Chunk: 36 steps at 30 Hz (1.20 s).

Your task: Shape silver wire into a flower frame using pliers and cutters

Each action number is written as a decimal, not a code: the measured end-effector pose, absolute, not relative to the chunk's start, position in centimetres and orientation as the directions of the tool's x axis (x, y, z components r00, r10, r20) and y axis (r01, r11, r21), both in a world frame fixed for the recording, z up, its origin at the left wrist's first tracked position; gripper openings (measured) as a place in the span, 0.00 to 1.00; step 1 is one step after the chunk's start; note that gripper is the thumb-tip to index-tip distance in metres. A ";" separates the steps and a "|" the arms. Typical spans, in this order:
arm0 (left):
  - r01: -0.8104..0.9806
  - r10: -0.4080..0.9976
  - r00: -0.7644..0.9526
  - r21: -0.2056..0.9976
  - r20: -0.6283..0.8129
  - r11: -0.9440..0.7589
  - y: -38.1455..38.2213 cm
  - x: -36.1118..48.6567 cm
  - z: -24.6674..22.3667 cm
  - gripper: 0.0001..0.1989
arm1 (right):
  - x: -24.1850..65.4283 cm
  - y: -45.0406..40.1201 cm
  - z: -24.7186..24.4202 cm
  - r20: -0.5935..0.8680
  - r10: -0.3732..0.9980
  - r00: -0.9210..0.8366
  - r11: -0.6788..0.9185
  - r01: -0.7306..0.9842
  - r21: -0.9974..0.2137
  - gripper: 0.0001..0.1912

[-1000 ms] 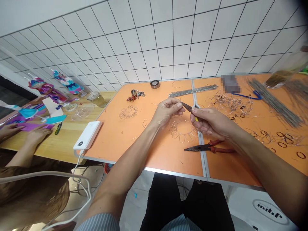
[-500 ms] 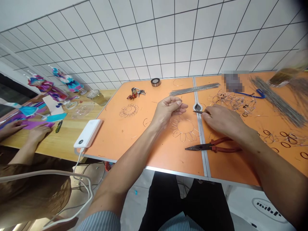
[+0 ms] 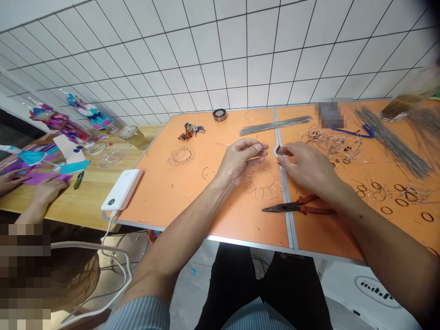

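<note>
My left hand (image 3: 240, 158) is closed in a pinch, thumb against forefinger. A thin wire (image 3: 222, 144) shows at its far left side and seems to run into the fingers. Facing it, my right hand (image 3: 305, 165) is curled, its fingertips by the table's metal seam; whatever is inside is hidden. Below my left hand lies a flower-shaped wire ring (image 3: 264, 190) with looped petals, partly covered by the hand. Red-handled long-nose pliers (image 3: 283, 207) lie under my right wrist. A second looped wire ring (image 3: 181, 156) rests further left.
A bundle of straight wires (image 3: 275, 125), a tape roll (image 3: 220, 115) and keys (image 3: 191, 131) lie at the back. Tangled wire (image 3: 338, 144), dark rings (image 3: 387, 210) and more wires (image 3: 395, 142) are right. A white power bank (image 3: 123, 190) and another person's hands (image 3: 50, 190) are left.
My right hand has turned and moved slightly left, towards my left hand. The dark pointed tool that stuck out of its fingers no longer shows. My left hand keeps its pinch.
</note>
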<state>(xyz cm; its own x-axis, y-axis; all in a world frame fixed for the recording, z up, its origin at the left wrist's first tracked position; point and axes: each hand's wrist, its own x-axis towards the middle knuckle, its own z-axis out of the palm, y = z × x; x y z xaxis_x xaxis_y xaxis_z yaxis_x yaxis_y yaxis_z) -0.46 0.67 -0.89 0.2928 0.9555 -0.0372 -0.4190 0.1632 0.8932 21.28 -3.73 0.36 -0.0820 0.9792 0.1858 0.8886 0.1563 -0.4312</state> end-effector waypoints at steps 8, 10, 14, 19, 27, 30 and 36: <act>-0.429 0.963 0.269 0.896 0.004 0.116 -0.1 0.3 -0.7 0.11 | 18.1 -5.2 1.6 0.084 0.993 -0.079 0.108 0.379 -0.919 0.06; -0.368 0.975 0.221 0.927 0.013 0.071 -0.1 0.1 -0.5 0.12 | 18.5 -5.1 1.6 0.119 0.991 -0.059 0.133 0.420 -0.898 0.06; -0.248 0.985 0.164 0.969 0.061 -0.019 -0.1 -0.3 -0.3 0.14 | 19.2 -4.8 1.6 0.244 0.968 -0.055 0.228 0.597 -0.769 0.06; -0.173 0.986 0.155 0.984 0.064 -0.037 -0.1 -0.3 0.0 0.11 | 19.5 -4.7 1.4 0.296 0.949 -0.111 0.282 0.720 -0.634 0.07; -0.098 0.977 0.189 0.991 0.103 -0.086 0.2 -0.4 -0.4 0.10 | 20.6 -4.5 1.6 0.317 0.920 -0.231 0.364 0.805 -0.468 0.11; -0.072 0.973 0.196 0.992 0.120 -0.108 0.3 -0.4 -0.6 0.11 | 20.7 -4.5 1.6 0.316 0.916 -0.247 0.370 0.824 -0.429 0.12; -0.151 0.991 0.107 0.987 0.077 -0.061 0.3 -0.6 -0.5 0.09 | 20.7 -4.2 2.0 0.344 0.938 -0.052 0.264 0.750 -0.607 0.07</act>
<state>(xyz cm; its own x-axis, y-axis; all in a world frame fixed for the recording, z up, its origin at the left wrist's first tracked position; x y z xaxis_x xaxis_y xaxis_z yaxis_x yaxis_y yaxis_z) -0.58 0.30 -0.49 0.1070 0.9912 0.0773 -0.1515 -0.0606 0.9866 20.74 -4.22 1.98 -0.0519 0.9375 0.3440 0.7497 0.2641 -0.6068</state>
